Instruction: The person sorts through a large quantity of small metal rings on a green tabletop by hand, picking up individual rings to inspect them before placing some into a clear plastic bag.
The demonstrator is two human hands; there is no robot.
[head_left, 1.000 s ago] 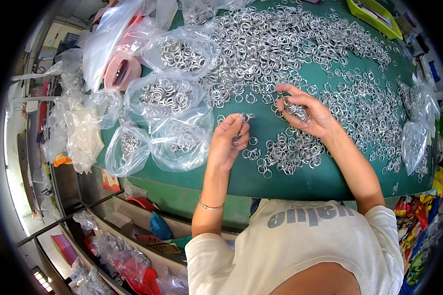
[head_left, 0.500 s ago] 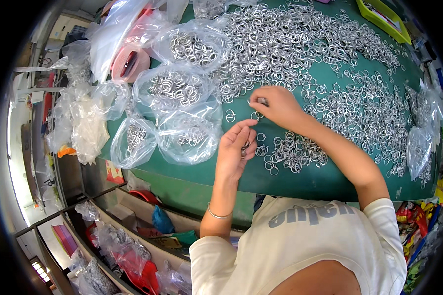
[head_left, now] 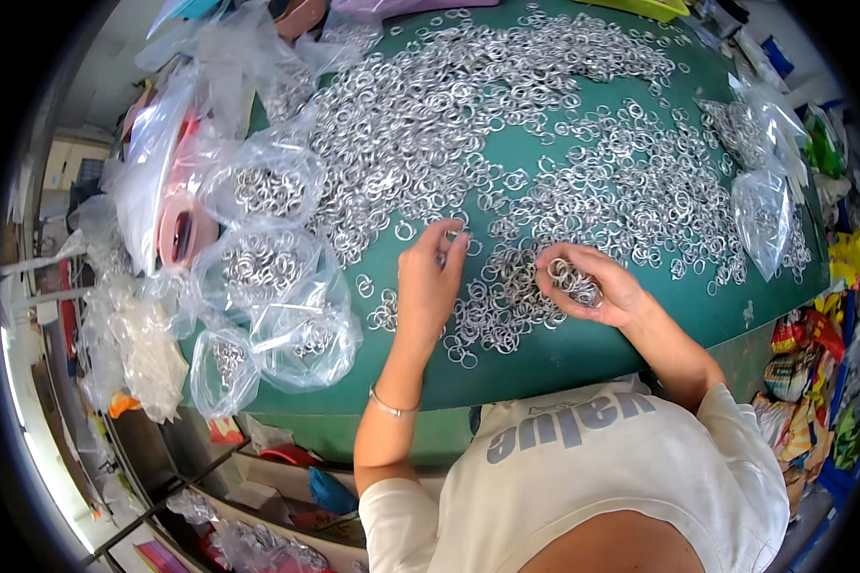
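Many silvery metal rings (head_left: 406,119) lie across the green table. My left hand (head_left: 428,282) is raised over them, thumb and fingers pinched on a metal ring (head_left: 452,234) at the tips. To its right, my right hand (head_left: 607,286) is turned palm up, fingers curled around several metal rings (head_left: 573,279). Between the two hands, close to the table's front side, lies a smaller heap of rings (head_left: 492,310). A wider scatter of rings (head_left: 621,181) spreads beyond my right hand.
Clear plastic bags (head_left: 258,267) with rings inside stand along the left. Behind them is a pink container (head_left: 180,229). Another clear bag (head_left: 763,220) lies at the right edge. A yellow-green tray (head_left: 640,8) and a purple tray (head_left: 392,8) sit at the far edge.
My right hand has moved from beside the left hand to the right and turned up, showing the rings in it. My left hand has reached farther forward. The whole view has shifted.
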